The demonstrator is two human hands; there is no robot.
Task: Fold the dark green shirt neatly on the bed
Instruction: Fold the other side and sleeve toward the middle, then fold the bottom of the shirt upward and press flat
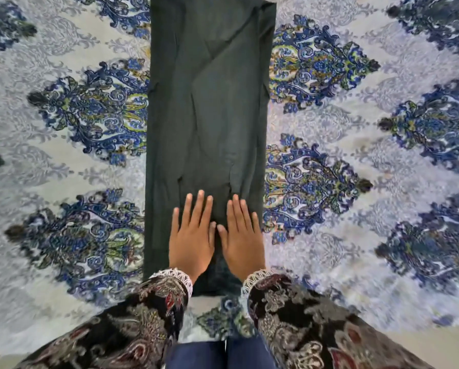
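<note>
Dark green shirt (207,123) already narrowed to long strip on bed (356,235). My left hand (192,239), right hand (243,242): fingers flat, gripping nothing, pressing near end, likely smoothing creases before cross-fold.

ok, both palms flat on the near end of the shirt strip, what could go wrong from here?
1. The shirt shows diagonal creases mid-strip; folding now would likely lock them in.
2. The left hand and right hand press only the near end, so the far end could skew.
3. Pushing may bunch the bedspread.
</note>
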